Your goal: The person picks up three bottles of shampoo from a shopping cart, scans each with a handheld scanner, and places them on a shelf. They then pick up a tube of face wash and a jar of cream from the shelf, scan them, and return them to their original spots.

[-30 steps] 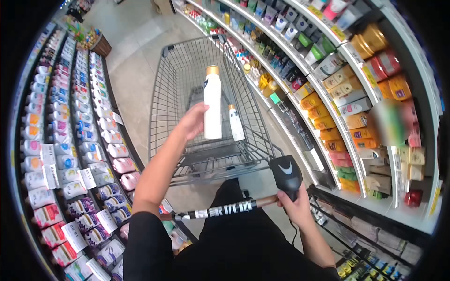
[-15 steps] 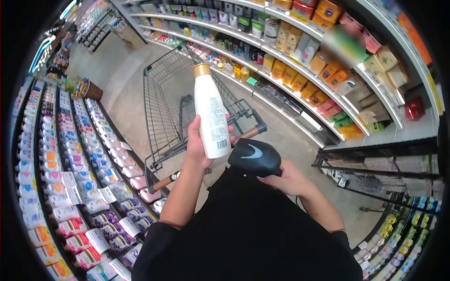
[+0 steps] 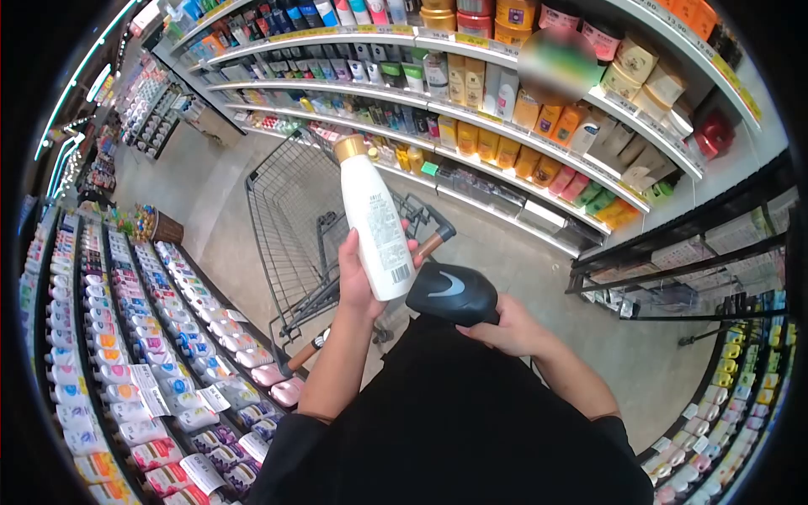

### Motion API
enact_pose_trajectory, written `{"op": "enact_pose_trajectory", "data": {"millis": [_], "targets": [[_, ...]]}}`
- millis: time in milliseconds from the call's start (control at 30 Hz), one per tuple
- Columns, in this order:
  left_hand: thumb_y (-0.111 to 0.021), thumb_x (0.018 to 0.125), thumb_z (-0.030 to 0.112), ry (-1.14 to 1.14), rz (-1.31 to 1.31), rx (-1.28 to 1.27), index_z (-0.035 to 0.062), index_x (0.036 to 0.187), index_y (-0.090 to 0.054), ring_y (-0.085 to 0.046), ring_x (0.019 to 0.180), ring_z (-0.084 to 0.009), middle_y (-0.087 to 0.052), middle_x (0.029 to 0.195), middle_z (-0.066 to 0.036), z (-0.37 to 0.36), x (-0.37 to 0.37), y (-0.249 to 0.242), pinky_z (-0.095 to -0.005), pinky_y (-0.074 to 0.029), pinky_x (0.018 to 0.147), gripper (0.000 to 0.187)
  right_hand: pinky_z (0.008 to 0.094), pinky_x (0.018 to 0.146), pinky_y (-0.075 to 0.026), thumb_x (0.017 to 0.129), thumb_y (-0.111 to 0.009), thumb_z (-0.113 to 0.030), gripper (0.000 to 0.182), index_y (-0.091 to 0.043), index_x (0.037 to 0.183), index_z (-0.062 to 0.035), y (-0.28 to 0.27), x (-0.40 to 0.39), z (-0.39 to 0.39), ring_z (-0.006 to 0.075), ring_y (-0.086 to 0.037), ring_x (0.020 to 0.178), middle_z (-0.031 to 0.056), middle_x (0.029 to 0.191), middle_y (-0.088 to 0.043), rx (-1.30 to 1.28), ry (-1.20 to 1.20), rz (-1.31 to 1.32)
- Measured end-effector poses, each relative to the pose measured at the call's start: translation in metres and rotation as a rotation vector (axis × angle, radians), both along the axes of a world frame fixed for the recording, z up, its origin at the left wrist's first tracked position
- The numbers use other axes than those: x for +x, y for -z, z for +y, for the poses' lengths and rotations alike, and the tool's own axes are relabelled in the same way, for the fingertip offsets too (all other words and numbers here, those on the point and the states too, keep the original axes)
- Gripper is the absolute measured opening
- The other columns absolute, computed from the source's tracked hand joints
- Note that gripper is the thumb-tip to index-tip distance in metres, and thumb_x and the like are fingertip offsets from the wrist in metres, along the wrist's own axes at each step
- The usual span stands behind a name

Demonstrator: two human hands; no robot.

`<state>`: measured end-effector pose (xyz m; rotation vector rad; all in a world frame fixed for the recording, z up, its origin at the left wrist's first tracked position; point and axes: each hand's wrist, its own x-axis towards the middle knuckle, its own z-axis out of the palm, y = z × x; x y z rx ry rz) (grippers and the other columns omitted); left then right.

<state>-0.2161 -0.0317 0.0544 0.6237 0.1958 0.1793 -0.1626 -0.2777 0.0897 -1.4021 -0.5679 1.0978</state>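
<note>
A tall white bottle (image 3: pixel 370 215) with a gold cap is gripped by my left hand (image 3: pixel 360 269), fingers wrapped round its lower half. The bottle leans a little to the left, and its printed back label and barcode face me. My right hand (image 3: pixel 505 330) holds a black handheld barcode scanner (image 3: pixel 454 293) with a grey curved mark; its handle is hidden below the head. The scanner's head is close beside the foot of the bottle.
A wire shopping cart (image 3: pixel 282 198) with brown handle grips stands just ahead. Shelves (image 3: pixel 370 84) of tubes, jars and bottles curve across the front. Slanted racks of bottles (image 3: pixel 160 337) line the left, and a rack of small packs (image 3: pixel 741 362) stands at the right.
My view has tilted upward, showing more of the upper shelves. The bottle now leans slightly more to the left. Both hands keep their holds.
</note>
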Motion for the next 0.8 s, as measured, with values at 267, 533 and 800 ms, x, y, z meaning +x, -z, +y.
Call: {"op": "enact_pose_trajectory", "data": {"millis": [267,533,800], "targets": [[-0.039,0.095,0.056,0.024,-0.035,-0.041,0.0027,0.139,-0.037,-0.063,0.099,-0.0294,-0.052,0.128,-0.015,-0.012,-0.005,-0.007,-0.0468,-0.055,0.083,0.069,0.0218,0.052,-0.043,0.081,-0.068,-0.007,0.024,-0.063,0.104,-0.0036,-0.003,-0.009,-0.009,0.0052,-0.053,0.057,-0.0012,0.076,-0.063,0.055,0.046,-0.034],[-0.037,0.096,0.055,-0.002,-0.046,-0.056,0.0036,0.138,-0.039,-0.065,0.095,-0.0299,-0.055,0.122,-0.017,-0.025,-0.009,-0.015,-0.0471,-0.057,0.080,0.066,0.0302,0.089,-0.047,0.082,-0.070,-0.011,0.030,-0.064,0.110,-0.0013,-0.002,-0.016,-0.021,0.0130,-0.060,0.096,0.0056,0.102,-0.068,-0.025,0.017,-0.005],[-0.037,0.096,0.054,-0.005,-0.043,-0.034,0.0031,0.137,-0.039,-0.065,0.095,-0.0299,-0.055,0.122,-0.017,-0.039,-0.016,-0.021,-0.0469,-0.057,0.080,0.066,0.0304,0.090,-0.046,0.082,-0.070,-0.012,0.031,-0.064,0.111,-0.0015,-0.004,-0.022,-0.032,0.0136,-0.060,0.097,0.0059,0.103,-0.068,-0.053,0.017,-0.045]]}}
